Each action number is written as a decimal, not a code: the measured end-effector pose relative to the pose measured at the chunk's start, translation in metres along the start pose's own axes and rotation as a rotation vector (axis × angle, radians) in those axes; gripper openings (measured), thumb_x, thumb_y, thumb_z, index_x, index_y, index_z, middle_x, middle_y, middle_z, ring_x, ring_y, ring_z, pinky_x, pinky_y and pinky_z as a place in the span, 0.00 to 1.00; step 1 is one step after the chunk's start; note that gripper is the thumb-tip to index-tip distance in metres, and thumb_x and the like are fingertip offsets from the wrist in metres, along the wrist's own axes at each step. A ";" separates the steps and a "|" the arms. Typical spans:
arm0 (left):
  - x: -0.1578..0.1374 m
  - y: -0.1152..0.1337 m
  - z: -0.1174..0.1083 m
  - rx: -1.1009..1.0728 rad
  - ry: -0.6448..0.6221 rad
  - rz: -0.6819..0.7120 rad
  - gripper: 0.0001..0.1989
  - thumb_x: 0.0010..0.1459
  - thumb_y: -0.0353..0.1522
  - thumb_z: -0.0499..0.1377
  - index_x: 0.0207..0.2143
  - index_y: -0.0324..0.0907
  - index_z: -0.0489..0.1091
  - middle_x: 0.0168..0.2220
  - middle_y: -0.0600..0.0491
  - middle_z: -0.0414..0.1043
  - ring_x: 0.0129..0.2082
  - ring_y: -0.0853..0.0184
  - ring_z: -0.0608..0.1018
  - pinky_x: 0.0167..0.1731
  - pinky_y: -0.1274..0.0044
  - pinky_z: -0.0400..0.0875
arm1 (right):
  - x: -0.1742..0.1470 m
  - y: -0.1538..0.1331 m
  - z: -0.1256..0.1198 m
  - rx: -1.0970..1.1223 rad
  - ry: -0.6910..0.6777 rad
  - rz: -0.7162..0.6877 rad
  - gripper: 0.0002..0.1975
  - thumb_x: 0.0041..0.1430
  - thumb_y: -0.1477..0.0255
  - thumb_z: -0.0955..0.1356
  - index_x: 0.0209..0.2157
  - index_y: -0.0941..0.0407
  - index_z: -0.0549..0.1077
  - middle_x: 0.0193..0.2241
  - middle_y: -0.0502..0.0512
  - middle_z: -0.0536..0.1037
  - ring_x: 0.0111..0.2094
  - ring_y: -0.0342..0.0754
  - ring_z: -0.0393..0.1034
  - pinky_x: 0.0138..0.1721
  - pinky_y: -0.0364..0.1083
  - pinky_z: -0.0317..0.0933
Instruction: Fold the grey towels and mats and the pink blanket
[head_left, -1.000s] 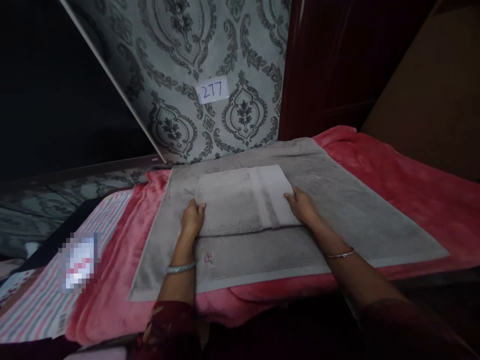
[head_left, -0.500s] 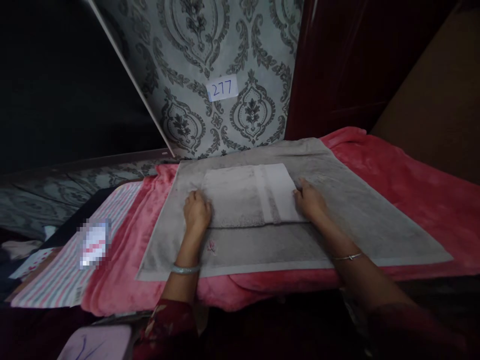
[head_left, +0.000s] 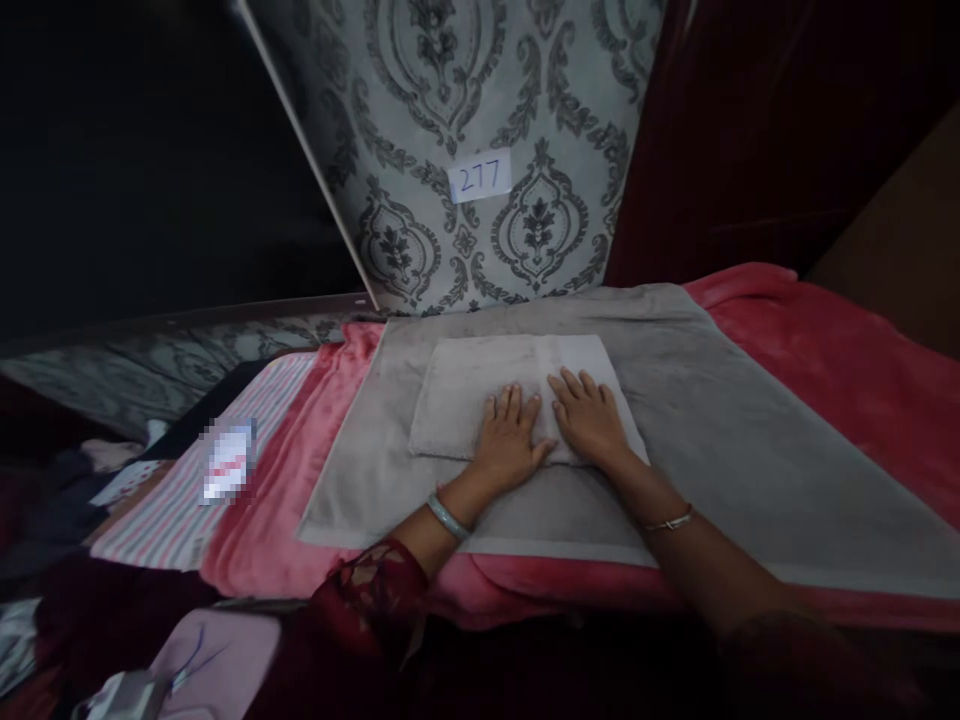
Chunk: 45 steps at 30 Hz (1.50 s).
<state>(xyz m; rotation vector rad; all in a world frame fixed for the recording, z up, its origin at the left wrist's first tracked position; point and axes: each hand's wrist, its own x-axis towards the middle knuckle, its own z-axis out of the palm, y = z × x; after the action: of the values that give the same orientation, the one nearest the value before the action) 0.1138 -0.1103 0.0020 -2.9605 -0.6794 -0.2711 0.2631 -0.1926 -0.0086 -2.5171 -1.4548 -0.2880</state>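
Note:
A folded light-grey towel (head_left: 480, 370) lies flat, with a paler band and panel on its right part. Under it spreads a larger grey towel (head_left: 712, 430) with a light hem. My left hand (head_left: 510, 437) rests palm down on the middle of the folded towel, fingers spread. Just right of it, my right hand (head_left: 590, 415) lies flat near the pale band, its fingers apart too. Both hands press on the upper surface and hold nothing. Parts of the folded towel's front edge are hidden by my hands and wrists.
A pink-red blanket (head_left: 847, 340) lies beneath the grey towel. To the left are a striped cloth (head_left: 161, 515) with a blurred item (head_left: 229, 462) on it. A pink stool top (head_left: 225, 655) stands low at left. Behind, the patterned wall carries a "277" label (head_left: 480, 176).
My hands have moved from the folded towel's left and right sides inward onto its top, close together, with fingers now flat. The view has shifted slightly left.

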 end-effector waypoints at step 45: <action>0.072 -0.055 -0.002 -0.048 -0.075 -0.145 0.31 0.69 0.47 0.41 0.70 0.49 0.53 0.73 0.47 0.48 0.72 0.53 0.51 0.67 0.51 0.49 | 0.074 -0.010 -0.008 0.111 -0.094 0.001 0.28 0.71 0.64 0.55 0.70 0.51 0.57 0.71 0.54 0.53 0.71 0.57 0.43 0.66 0.64 0.45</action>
<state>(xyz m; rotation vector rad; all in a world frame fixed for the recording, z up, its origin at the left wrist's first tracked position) 0.1533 -0.0311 0.0207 -2.9840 -0.9112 -0.1908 0.2902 -0.1293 0.0204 -2.4729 -1.4605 -0.0867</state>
